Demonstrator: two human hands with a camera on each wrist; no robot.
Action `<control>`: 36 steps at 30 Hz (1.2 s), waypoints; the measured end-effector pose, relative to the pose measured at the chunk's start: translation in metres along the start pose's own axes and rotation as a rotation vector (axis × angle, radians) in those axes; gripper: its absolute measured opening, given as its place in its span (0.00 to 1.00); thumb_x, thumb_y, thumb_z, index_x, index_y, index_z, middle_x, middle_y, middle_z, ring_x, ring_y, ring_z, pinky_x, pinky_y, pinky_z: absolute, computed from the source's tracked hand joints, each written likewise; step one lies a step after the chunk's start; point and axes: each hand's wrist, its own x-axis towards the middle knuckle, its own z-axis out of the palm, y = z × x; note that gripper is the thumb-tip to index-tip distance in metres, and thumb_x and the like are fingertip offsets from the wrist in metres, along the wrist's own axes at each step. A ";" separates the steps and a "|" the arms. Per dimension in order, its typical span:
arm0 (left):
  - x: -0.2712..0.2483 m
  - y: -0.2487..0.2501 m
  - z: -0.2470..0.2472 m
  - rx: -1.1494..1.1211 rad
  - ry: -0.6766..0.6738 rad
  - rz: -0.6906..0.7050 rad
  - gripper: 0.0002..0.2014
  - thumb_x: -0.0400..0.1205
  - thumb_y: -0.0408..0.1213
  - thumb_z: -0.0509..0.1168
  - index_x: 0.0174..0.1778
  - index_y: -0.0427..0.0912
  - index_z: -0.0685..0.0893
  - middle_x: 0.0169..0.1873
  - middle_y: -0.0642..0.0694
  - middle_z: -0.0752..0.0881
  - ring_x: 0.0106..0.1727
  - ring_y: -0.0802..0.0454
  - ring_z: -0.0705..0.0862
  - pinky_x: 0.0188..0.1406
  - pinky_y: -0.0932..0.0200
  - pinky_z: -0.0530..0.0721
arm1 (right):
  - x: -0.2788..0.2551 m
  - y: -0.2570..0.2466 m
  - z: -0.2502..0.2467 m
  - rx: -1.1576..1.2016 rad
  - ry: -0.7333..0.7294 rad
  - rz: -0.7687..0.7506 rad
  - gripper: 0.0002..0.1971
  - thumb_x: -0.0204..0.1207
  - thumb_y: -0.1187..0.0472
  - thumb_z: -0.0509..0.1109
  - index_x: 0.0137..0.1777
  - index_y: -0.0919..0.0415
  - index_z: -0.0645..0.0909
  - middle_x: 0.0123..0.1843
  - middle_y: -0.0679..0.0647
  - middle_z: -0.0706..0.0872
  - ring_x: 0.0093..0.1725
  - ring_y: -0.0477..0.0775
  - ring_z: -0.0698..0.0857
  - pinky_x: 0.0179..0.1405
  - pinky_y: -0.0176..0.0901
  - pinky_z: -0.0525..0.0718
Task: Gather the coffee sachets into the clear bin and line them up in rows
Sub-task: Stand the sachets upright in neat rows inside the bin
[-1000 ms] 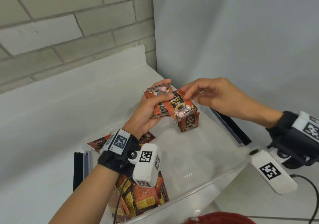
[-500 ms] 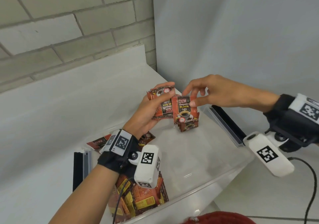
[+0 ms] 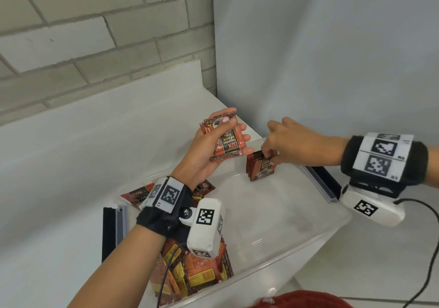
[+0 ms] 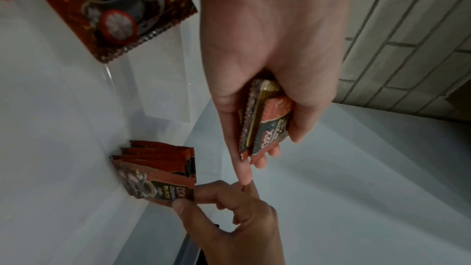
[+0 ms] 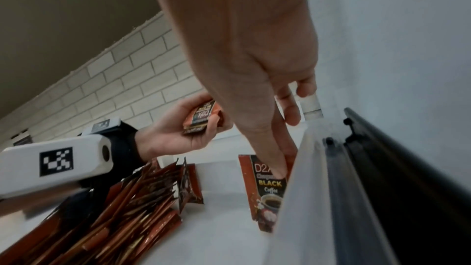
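Observation:
A clear bin sits on the white counter. Against its far wall stands a short row of upright orange-brown coffee sachets. My right hand pinches the top of the front sachet of that row between thumb and fingers. My left hand is raised above the bin's far left and grips a small stack of sachets. A loose heap of sachets lies in the bin's near corner, partly hidden by my left wrist.
Loose sachets lie near the bin's left edge behind my left wrist. Black latches sit on the bin's left rim and right rim. A brick wall rises behind the counter, a plain white wall on the right. A cable trails from my right wrist.
My right hand took one sachet from the stack in my left hand, carried it down and right, and set it at the front of the upright row. The left hand stayed raised.

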 end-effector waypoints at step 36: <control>-0.002 0.000 0.004 -0.056 -0.064 -0.003 0.22 0.79 0.22 0.65 0.67 0.44 0.78 0.54 0.41 0.86 0.53 0.35 0.89 0.41 0.39 0.90 | -0.006 -0.007 -0.015 1.261 0.092 0.222 0.23 0.63 0.41 0.76 0.50 0.58 0.82 0.42 0.53 0.90 0.39 0.44 0.86 0.39 0.36 0.80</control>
